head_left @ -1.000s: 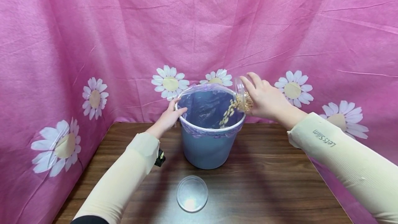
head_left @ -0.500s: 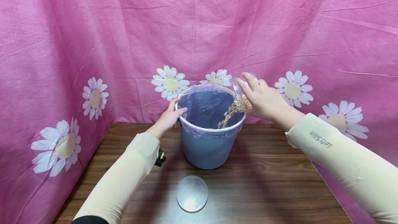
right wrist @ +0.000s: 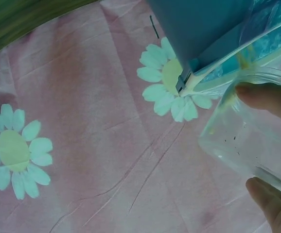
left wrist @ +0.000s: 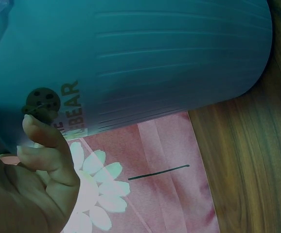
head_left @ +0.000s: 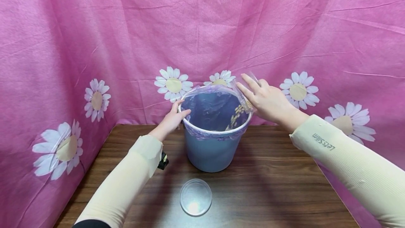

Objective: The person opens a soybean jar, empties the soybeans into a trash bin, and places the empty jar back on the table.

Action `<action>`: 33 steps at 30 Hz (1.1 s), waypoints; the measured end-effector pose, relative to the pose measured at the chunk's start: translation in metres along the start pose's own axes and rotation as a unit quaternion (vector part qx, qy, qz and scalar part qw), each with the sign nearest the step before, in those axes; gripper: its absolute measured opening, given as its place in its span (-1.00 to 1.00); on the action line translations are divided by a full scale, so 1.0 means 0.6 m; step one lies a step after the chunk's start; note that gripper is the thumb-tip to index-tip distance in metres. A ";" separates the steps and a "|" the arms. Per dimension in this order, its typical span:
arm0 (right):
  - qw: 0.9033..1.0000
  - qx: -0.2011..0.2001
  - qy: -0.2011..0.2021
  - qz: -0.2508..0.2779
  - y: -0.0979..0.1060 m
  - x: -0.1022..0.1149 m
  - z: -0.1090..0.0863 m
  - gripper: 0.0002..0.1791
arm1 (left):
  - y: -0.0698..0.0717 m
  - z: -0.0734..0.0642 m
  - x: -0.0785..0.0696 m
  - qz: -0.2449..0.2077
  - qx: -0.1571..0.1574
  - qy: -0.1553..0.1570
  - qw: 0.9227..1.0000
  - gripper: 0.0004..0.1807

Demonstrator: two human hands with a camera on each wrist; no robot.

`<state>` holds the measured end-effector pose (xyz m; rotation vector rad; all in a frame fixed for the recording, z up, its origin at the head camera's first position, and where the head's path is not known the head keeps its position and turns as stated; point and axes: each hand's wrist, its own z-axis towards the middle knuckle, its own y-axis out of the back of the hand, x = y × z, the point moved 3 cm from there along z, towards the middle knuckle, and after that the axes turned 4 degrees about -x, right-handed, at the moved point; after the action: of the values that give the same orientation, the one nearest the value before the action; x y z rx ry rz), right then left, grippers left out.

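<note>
A blue trash can point(head_left: 211, 152) with a white rim and a thin purple liner bag point(head_left: 202, 138) stands on the table. My left hand point(head_left: 169, 120) grips its left rim, thumb on the inner side and fingers outside. My right hand point(head_left: 269, 102) holds a clear plastic jar point(right wrist: 237, 138) between thumb and fingers, tipped over the right rim with its mouth toward the inside. Pale yellow beans point(head_left: 235, 116) fall from it into the can. In the right wrist view the jar's body looks nearly bare, with a few small specks. The can's bottom is hidden.
A clear round lid point(head_left: 195, 197) lies flat on the wooden table point(head_left: 269, 185) in front of the can. A pink cloth with daisies point(head_left: 202, 27) hangs behind and along both sides. A small black object point(head_left: 163, 161) shows by the left wrist.
My right hand has moved slightly left and tilted the jar further down. The jar holds far fewer beans, and the stream has thinned. The left hand, can and lid stay put.
</note>
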<state>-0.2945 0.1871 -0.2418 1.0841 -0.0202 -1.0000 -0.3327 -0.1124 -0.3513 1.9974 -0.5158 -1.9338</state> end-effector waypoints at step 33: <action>0.972 -0.064 0.208 -0.090 -0.018 0.011 -0.017 -0.06 | -0.002 0.002 0.001 -0.007 -0.007 -0.011 1.000 -0.29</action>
<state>-0.2933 0.1888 -0.2578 1.1717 0.4846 -0.9038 -0.3338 -0.1113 -0.3522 1.9781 -0.4935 -1.9649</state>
